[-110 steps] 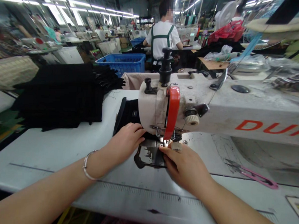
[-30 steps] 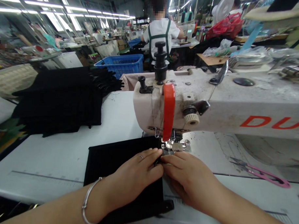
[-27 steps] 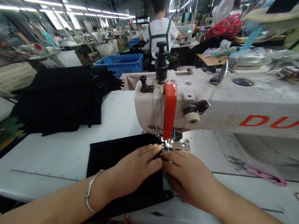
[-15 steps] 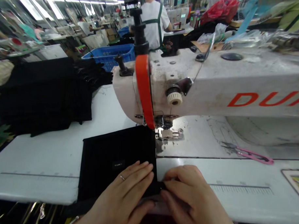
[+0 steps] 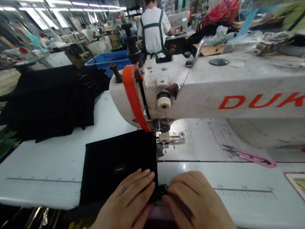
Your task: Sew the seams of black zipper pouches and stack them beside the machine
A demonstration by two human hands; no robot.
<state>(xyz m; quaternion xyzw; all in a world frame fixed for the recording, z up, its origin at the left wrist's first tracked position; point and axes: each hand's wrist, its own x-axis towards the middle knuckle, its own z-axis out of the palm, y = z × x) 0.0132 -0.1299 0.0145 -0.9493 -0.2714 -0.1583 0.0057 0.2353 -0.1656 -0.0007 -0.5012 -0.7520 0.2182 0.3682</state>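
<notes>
A black fabric panel (image 5: 103, 159) with a small label (image 5: 120, 169) lies on the sewing table, its far right corner by the presser foot (image 5: 164, 137) of the sewing machine (image 5: 203, 86). My left hand (image 5: 131, 200) rests flat on the panel's near right part, fingers stretched out, a ring on one of them. Close beside it, my right hand (image 5: 192, 199) pinches a small black strip (image 5: 162, 189) at the panel's right edge. Part of the strip is hidden by the fingers.
Pink-handled thread snips (image 5: 253, 158) lie right of the needle area. A stack of black fabric pieces (image 5: 47, 104) stands at the left, a blue basket (image 5: 109, 59) behind it. A person in a white shirt (image 5: 154, 31) is beyond the machine. A ruler scale (image 5: 244, 193) marks the front edge.
The view has shifted slightly. More of the black strip now shows at my right fingertips. The left hand stays flat on the panel, which has hardly moved.
</notes>
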